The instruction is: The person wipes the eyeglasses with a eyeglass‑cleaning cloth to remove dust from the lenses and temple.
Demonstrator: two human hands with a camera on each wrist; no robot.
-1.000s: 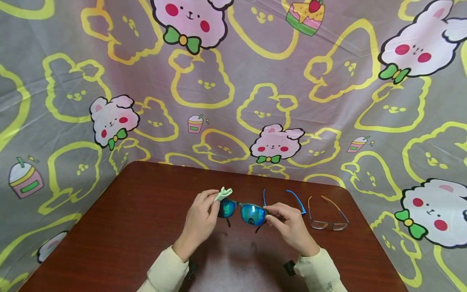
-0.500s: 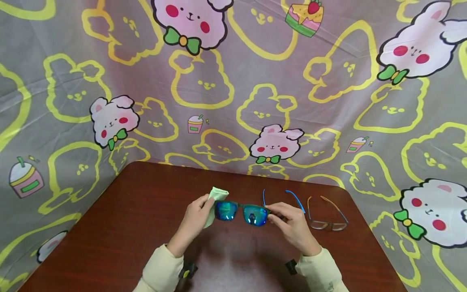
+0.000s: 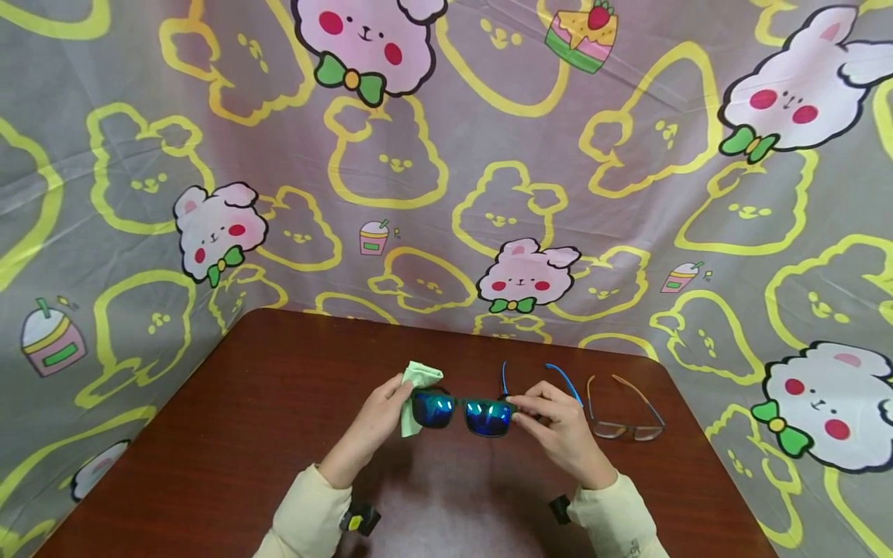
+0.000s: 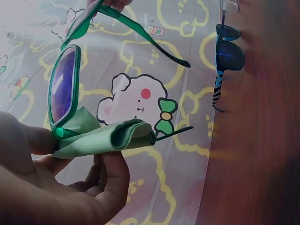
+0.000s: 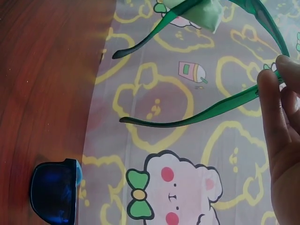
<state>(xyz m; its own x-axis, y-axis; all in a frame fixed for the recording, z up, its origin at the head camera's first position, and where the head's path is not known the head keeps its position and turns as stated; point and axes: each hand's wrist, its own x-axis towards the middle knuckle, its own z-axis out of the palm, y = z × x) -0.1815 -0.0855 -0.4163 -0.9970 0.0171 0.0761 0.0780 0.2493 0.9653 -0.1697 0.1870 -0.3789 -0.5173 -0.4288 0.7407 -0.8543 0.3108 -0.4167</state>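
Observation:
Sunglasses with a green frame and blue mirrored lenses (image 3: 488, 418) are held up between both hands, lenses facing the head camera and temples pointing away. My left hand (image 3: 380, 415) pinches a folded pale green cloth (image 3: 422, 376) around the hinge end and temple on the left side. In the left wrist view the cloth (image 4: 101, 140) wraps that temple, its dark tip sticking out. My right hand (image 3: 558, 422) pinches the opposite corner of the frame between thumb and fingers. In the right wrist view both green temples (image 5: 211, 108) are unfolded.
Blue-templed sunglasses (image 3: 563, 381) stand on the brown table (image 3: 230, 434) behind the right hand, partly hidden by it. Right of them lie clear-lens glasses (image 3: 628, 430) with orange-brown temples. A cartoon-patterned curtain (image 3: 412, 225) borders the table behind and at both sides.
The left hand has shifted slightly left and down, and the cloth now spreads flatter along the temple. The sunglasses have turned, so the temple tips no longer hang below the lenses. The right hand keeps its grip.

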